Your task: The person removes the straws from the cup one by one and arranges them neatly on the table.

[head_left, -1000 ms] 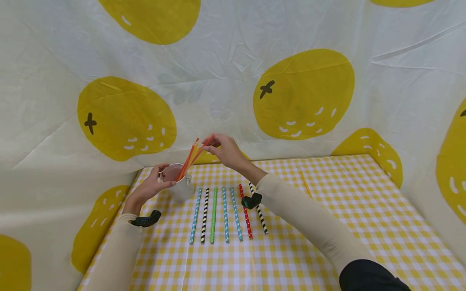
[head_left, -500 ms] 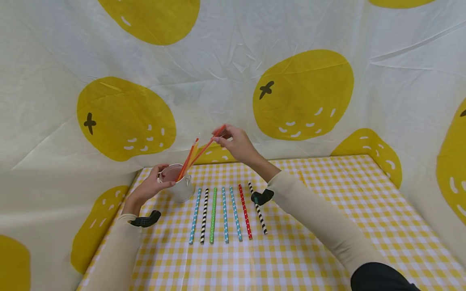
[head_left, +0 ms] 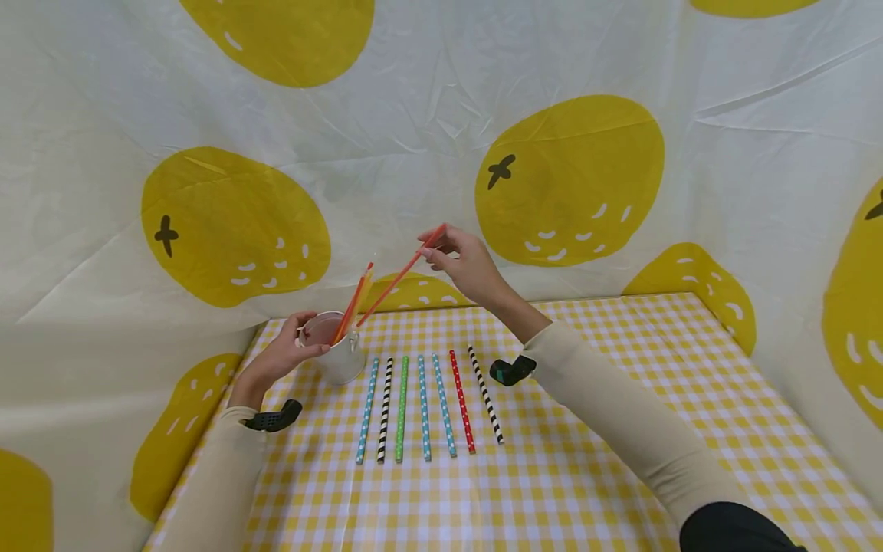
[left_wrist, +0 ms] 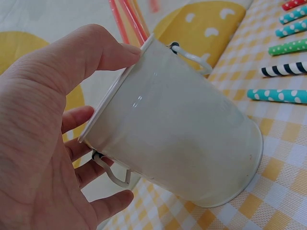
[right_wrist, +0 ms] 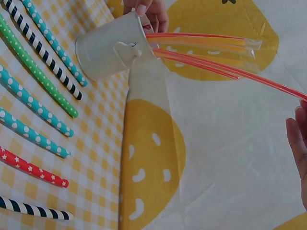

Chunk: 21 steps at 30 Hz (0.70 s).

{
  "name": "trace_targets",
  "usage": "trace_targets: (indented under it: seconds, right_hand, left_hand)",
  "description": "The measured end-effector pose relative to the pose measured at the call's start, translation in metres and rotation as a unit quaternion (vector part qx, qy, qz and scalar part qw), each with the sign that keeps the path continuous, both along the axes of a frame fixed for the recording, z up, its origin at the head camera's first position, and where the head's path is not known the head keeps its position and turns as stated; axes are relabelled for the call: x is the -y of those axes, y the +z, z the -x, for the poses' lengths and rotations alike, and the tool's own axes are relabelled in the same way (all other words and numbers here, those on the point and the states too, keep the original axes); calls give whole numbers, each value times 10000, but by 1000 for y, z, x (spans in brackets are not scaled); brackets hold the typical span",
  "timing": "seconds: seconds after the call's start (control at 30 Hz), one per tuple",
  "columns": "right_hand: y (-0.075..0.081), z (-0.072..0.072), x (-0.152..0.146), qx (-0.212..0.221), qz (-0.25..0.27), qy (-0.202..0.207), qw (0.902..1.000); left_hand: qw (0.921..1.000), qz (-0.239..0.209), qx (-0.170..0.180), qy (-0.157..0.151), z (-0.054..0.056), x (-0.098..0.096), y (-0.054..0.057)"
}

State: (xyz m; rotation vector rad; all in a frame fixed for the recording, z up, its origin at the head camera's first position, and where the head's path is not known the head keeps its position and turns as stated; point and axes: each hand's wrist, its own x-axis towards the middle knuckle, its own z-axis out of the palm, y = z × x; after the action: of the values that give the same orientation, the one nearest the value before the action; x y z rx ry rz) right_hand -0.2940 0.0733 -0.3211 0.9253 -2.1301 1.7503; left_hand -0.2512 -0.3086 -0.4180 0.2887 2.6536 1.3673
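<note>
A white metal bucket (head_left: 343,360) with small side handles stands on the table at the left. My left hand (head_left: 284,354) holds it by the rim, thumb on the near side and fingers on the far side in the left wrist view. Red and yellow straws (head_left: 355,303) lean out of it, some in clear wrapping (right_wrist: 253,46). Up and right of the bucket, my right hand (head_left: 464,264) pinches a long red straw (head_left: 400,280) near its upper end. That straw slants down to the bucket's rim; whether its tip is inside, I cannot tell.
Several patterned paper straws lie in a row right of the bucket: blue dotted (head_left: 367,410), black striped (head_left: 385,410), green dotted (head_left: 402,410) and red (head_left: 462,400) among them. A yellow checked cloth (head_left: 414,506) covers the table. A fruit-print curtain (head_left: 407,184) hangs behind it.
My right hand has moved up and right, drawing the red straw away from the others in the bucket. A thin yellow strip beyond my right sleeve is now out of sight. My left hand stays put.
</note>
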Motion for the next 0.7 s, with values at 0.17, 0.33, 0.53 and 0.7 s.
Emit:
trace_targets:
  seconds: [0.17, 0.33, 0.53, 0.7]
  right_hand:
    - [0, 0, -7, 13, 8, -4, 10000]
    - [-6, 1, -16, 281, 70, 114, 9995]
    - [-15, 2, -26, 573, 21, 239, 9981]
    - [-19, 1, -37, 738, -129, 186, 9970]
  left_hand:
    - [10000, -6, 19, 34, 1, 1, -1]
    - [10000, -14, 50, 77, 1, 0, 1]
    - [10000, -42, 7, 24, 0, -1, 0]
    - [10000, -67, 12, -22, -4, -5, 5]
